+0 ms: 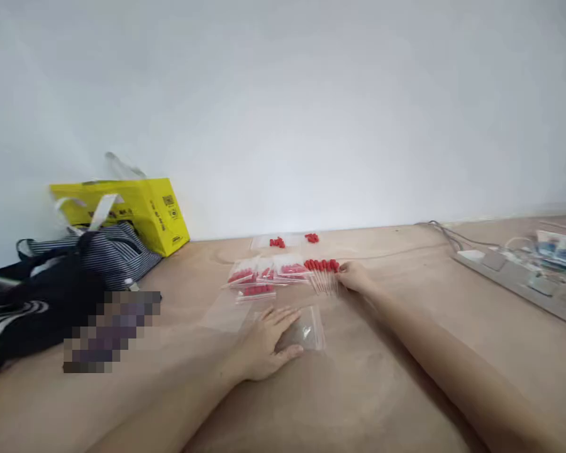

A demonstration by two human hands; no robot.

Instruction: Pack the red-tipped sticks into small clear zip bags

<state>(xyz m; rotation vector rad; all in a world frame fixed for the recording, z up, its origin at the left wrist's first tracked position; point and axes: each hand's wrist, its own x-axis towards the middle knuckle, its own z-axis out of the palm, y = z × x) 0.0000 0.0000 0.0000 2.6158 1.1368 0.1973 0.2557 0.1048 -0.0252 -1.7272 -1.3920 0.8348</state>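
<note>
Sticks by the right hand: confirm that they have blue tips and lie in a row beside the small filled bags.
Not right. The head view shows that the sticks by the right hand have red tips, not blue. The rest holds: they lie in a row beside the small filled bags.

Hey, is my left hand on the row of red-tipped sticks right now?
No, the left hand lies flat on a clear plastic bag, while the right hand touches the red-tipped sticks.

The left hand (264,346) hides part of the clear bag (312,328) beneath it.
</note>
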